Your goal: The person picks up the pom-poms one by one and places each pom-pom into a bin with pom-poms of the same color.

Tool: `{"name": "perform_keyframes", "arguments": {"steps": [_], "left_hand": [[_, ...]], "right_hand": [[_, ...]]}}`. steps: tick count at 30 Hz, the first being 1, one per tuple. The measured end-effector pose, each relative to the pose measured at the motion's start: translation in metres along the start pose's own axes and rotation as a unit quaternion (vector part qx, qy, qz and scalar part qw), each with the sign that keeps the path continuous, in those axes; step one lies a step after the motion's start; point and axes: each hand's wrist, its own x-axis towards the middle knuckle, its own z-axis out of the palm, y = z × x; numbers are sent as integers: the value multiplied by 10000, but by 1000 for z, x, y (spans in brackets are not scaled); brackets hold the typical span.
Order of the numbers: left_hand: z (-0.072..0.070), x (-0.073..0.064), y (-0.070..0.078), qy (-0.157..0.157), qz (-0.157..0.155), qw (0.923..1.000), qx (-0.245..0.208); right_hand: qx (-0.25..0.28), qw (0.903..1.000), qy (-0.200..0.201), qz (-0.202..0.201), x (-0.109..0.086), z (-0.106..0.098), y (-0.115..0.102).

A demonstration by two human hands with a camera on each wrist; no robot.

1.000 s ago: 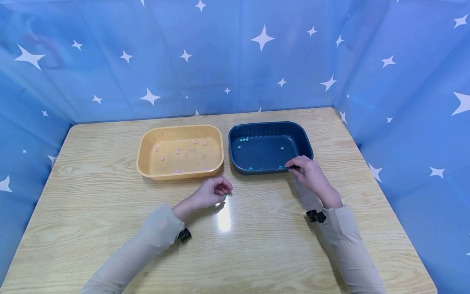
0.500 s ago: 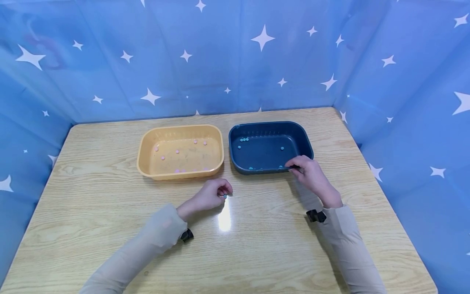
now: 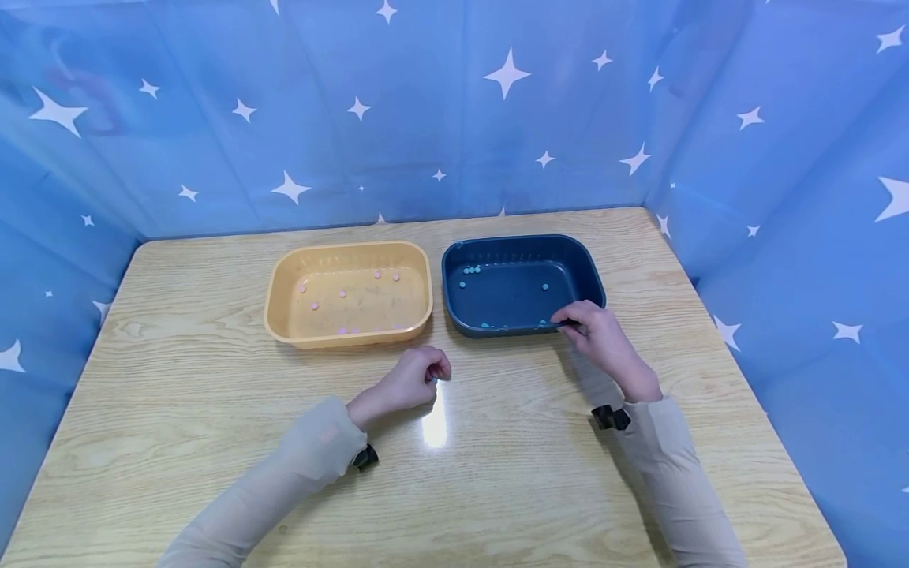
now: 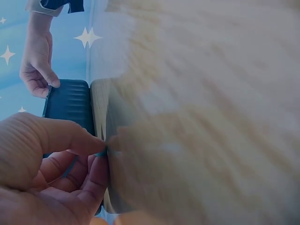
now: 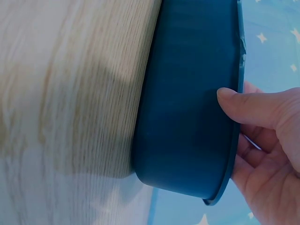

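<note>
In the head view my left hand is low over the table in front of the gap between two basins. Between thumb and fingertips it pinches a small teal ball, mostly covered; a sliver of it shows in the left wrist view. My right hand grips the near rim of the dark blue basin close to its right corner. The right wrist view has the thumb on the basin's outer wall and the other fingers over the rim. Several teal balls lie inside that basin.
Left of the blue basin stands a yellow basin with several small pink balls in it. Both stand on a wooden table. A blue curtain with white stars closes off the back and sides.
My left hand has moved slightly right and its fingers have closed in on the teal ball. The right hand keeps its hold on the blue basin's rim.
</note>
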Motion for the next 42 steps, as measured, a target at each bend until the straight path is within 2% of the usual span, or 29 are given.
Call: {"name": "perform_keyframes", "arguments": {"steps": [4,9,18,21,27,32,42], "left_hand": [[0,1,0,11,-14,10000,-61],[-1,1,-2,-18,-144,9992,-380],[-6,2,3,-326,-796,9929,-822],[-7,4,5,-387,-906,9913,-868],[-7,8,10,-416,-848,9904,-1008],[-11,13,16,-413,-787,9862,-1396],[-21,28,28,-224,-357,9849,-1682]], "right_hand": [[0,10000,3,11,0,0,0],[-7,10000,1,22,-1,0,0],[14,10000,-42,77,-1,-1,-1],[21,10000,-13,69,-1,-1,-1],[12,10000,6,43,-1,0,-1],[4,10000,25,3,-1,0,-1],[-16,10000,56,-75,1,0,0]]}}
